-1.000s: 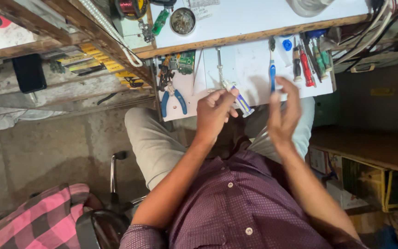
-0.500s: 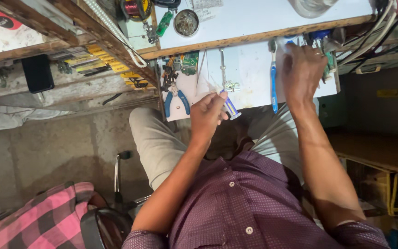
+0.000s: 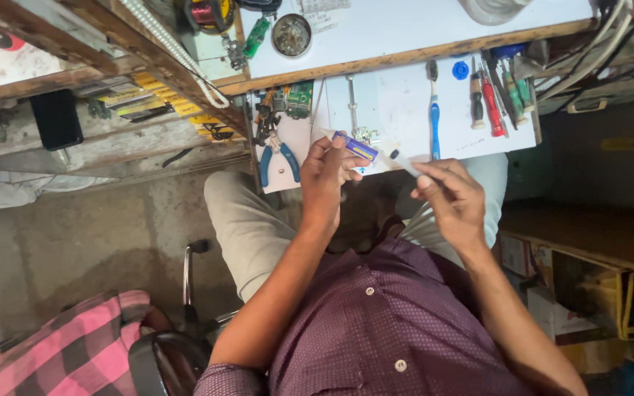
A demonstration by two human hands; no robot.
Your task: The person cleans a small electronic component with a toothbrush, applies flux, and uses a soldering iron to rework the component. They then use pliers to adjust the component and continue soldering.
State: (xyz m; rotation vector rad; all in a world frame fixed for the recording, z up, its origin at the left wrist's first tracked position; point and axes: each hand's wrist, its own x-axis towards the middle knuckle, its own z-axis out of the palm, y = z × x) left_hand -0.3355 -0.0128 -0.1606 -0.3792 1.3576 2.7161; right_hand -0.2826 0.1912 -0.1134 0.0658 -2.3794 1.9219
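Fingers (image 3: 335,147) of left hand (image 3: 326,180) pinching small blue-and-yellow tube (image 3: 356,145), tilted for access; right hand (image 3: 453,198) fingers (image 3: 423,170) gripping thin clear applicator (image 3: 403,159) just beside, above white table (image 3: 398,103).

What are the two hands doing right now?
Left hand: fingers closed on a small blue tube.
Right hand: fingers pinched on a thin clear stick.

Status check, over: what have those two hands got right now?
Left hand grips a small blue tube. Right hand pinches a thin clear piece, possibly its cap. Both apart, above the white work mat. Nothing between them.
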